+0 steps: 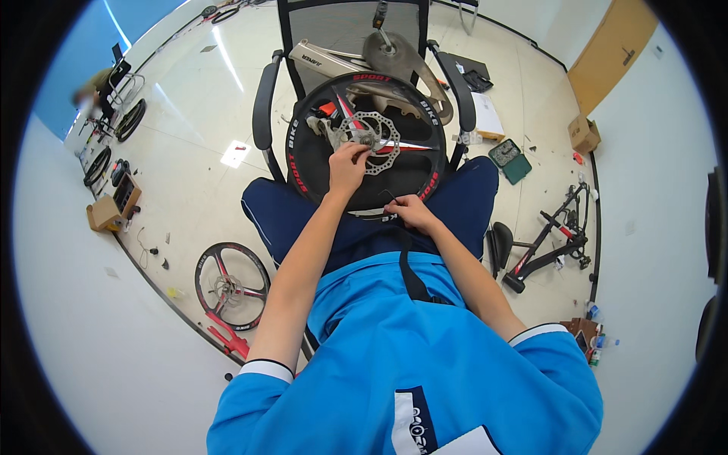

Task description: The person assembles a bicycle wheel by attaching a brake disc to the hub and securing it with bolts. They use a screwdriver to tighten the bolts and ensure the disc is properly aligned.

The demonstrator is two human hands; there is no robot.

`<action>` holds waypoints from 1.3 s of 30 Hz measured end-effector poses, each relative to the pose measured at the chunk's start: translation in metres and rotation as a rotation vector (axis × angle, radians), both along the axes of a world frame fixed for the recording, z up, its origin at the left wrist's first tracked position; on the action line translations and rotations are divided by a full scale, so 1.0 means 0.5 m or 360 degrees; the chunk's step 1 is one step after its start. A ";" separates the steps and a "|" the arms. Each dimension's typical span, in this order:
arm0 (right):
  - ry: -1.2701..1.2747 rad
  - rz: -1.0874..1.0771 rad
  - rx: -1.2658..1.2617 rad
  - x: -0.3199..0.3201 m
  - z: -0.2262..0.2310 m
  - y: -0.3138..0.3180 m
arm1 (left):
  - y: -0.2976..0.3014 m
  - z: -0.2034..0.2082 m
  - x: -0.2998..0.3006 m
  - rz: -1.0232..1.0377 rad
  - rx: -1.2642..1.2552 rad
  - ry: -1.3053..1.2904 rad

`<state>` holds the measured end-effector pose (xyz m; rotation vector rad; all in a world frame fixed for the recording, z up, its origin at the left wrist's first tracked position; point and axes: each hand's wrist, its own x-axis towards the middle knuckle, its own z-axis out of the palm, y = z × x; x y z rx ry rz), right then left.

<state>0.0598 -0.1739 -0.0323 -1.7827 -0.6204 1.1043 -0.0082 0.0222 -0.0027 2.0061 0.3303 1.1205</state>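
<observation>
A black bicycle wheel (418, 180) with red and white spokes lies flat across my knees and the seat in front. On its hub sits a silver disc brake rotor (390, 155). My left hand (348, 168) is closed, its fingertips pinched together over the rotor near the hub; what they hold, if anything, is too small to make out. Close to the wheel's near rim, my right hand (411, 211) is closed on a thin dark hex key (390, 195), whose bent end sticks out past the fingers.
A black mesh office chair (262, 102) faces me, bearing bike frame parts (322, 59). To the right are an open green case (511, 161) and a dark bike frame (550, 241). Another wheel (232, 287) and a red fork (227, 334) lie left. A person sits at the far left.
</observation>
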 end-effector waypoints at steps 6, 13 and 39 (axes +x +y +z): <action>-0.0025 -0.0039 0.0027 0.003 -0.012 0.000 | -0.001 -0.006 0.002 0.0013 -0.0038 -0.0039; -0.0076 -0.0024 0.0021 0.001 -0.013 0.001 | 0.013 -0.004 -0.015 -0.0036 0.0093 0.0040; -0.0089 -0.0086 0.0064 -0.004 -0.005 -0.005 | 0.016 0.007 -0.003 -0.0050 0.0096 0.0158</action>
